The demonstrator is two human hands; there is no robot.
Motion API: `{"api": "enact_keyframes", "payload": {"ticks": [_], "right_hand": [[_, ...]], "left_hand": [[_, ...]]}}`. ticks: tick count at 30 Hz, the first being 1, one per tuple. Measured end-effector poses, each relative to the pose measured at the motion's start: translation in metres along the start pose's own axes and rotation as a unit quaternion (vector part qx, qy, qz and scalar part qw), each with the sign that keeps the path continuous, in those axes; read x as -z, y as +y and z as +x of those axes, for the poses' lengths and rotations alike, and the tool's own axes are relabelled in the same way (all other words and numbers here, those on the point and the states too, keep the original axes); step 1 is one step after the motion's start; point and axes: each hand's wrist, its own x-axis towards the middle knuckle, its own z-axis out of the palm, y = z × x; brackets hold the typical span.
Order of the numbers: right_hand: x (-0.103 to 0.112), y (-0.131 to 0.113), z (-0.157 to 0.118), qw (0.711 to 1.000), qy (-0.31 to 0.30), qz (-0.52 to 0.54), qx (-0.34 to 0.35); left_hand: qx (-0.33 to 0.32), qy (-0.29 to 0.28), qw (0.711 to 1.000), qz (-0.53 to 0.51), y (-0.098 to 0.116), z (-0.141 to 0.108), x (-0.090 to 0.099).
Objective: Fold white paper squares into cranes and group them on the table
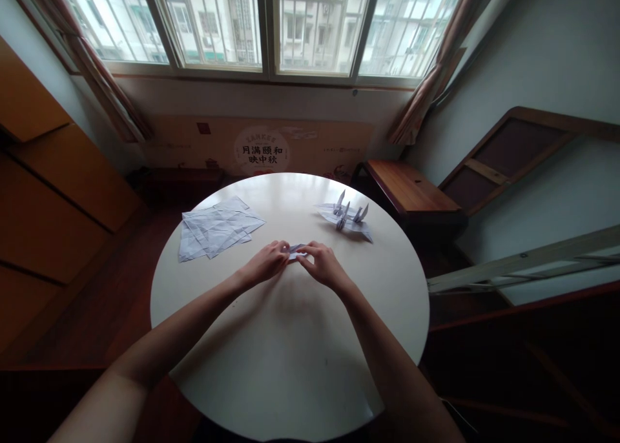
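Between my two hands, just above the middle of the round white table (300,339), is a small folded piece of paper (294,252). My left hand (268,261) pinches its left end, fingers curled. On the other end, my right hand (320,262) has its thumb and fingertips closed about the paper. My fingers cover much of it, so its exact folded shape cannot be made out. Beyond my right hand stand several folded paper cranes (345,217), grouped close together with pointed tips upward. Off to the left of my left hand lies a loose pile of creased paper sheets (217,226).
A wooden-topped stool or low cabinet (411,183) stands past the table's right edge. Against the wall below the barred window (314,26) rests a long printed panel (334,136). Orange-brown cabinets (53,197) line the left side. A pale rail (523,256) runs along the right.
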Motion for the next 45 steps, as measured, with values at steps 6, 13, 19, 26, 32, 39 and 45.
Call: {"api": "enact_keyframes", "payload": {"ticks": [6,13,19,26,32,39,45], "right_hand": [[-0.007,0.002,0.009,0.999,-0.009,0.046,-0.02],[-0.029,0.005,0.026,0.995,0.058,0.069,-0.035],[-0.057,0.012,0.024,0.988,0.125,0.074,-0.042],[-0.065,0.007,0.016,0.981,0.162,0.103,-0.032],[-0.059,-0.002,0.015,0.93,0.297,0.204,-0.076],[-0.059,-0.019,0.014,0.916,0.264,0.293,-0.067],[-0.06,-0.026,0.012,0.919,0.223,0.32,-0.061]], "left_hand": [[0.02,0.03,0.997,0.063,-0.001,-0.003,-0.015],[0.053,0.047,0.992,0.105,-0.008,0.001,-0.025],[0.048,0.026,0.991,0.12,-0.008,0.003,-0.022],[0.079,0.051,0.993,0.067,-0.003,0.004,-0.017],[0.192,0.229,0.932,-0.206,-0.014,0.001,-0.005],[0.332,0.302,0.68,-0.58,-0.005,0.0,0.0],[0.327,0.274,0.594,-0.682,0.011,-0.002,-0.002]]}}
